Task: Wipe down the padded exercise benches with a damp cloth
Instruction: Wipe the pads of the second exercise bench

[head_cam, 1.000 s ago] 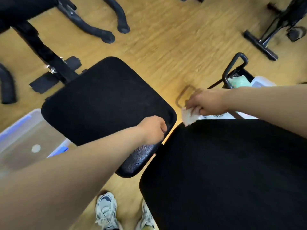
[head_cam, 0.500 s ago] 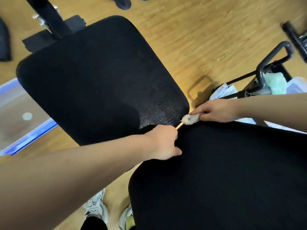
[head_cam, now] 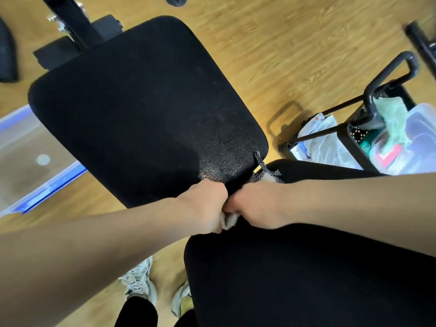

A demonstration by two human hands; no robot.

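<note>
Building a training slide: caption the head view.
Right hand grips a cloth at the gap between far bench pad and near bench pad, left hand close beside.

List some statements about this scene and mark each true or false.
1. The left hand and right hand meet at the gap between the far pad and near pad. True.
2. The cloth between the hands is blue. False: it is white.
3. The cart stands on the person's left. False: it stands on the right.
4. The floor is wooden. True.
5. The person is barefoot. False: sneakers are worn.
</note>
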